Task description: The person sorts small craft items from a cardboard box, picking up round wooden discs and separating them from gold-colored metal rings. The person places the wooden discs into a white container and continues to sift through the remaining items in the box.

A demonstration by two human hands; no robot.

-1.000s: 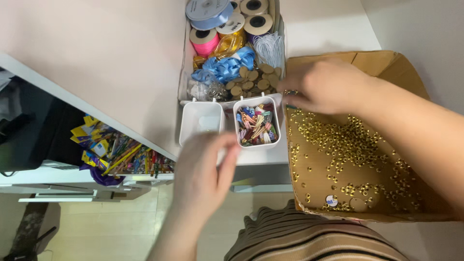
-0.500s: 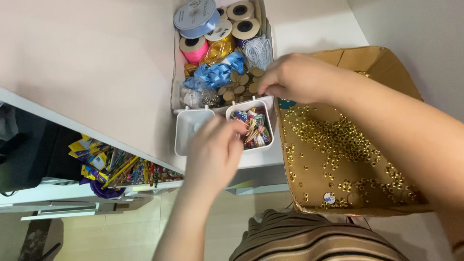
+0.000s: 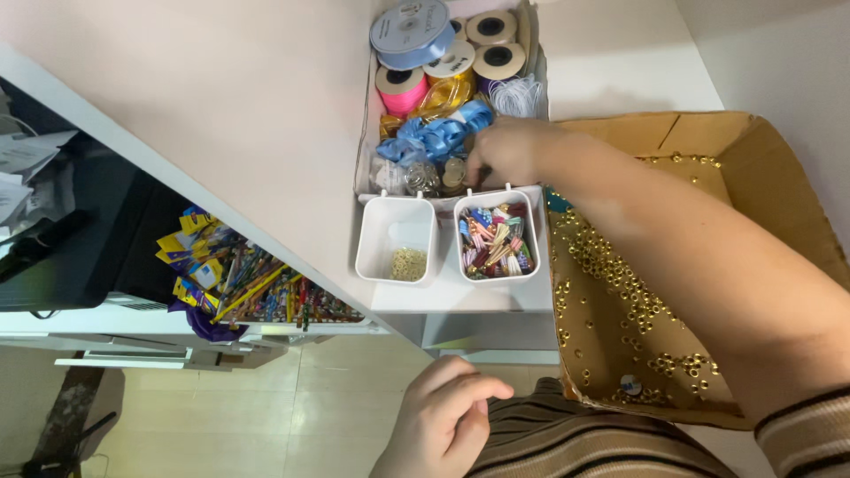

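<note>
Head view: our right hand (image 3: 506,150), fingers together, pinches into the ribbon box (image 3: 365,150); left hand (image 3: 443,425) loosely curled, empty, bottom center.

White desk (image 3: 221,97) fills upper left. Cardboard box (image 3: 797,204) at right edge, bottom scattered with gold beads (image 3: 620,283). Blue ribbon spool (image 3: 410,31) at top, tilted. Pink ribbon spool (image 3: 403,87) just below it; three tape rolls (image 3: 496,60) beside it. Blue bow (image 3: 436,137) in middle, white cord bundle (image 3: 518,93) to its right. Below desk edge, open drawer of colourful packets (image 3: 239,279). Dark screen (image 3: 71,239) at far left. Pale tile floor (image 3: 292,416) at bottom.
</note>
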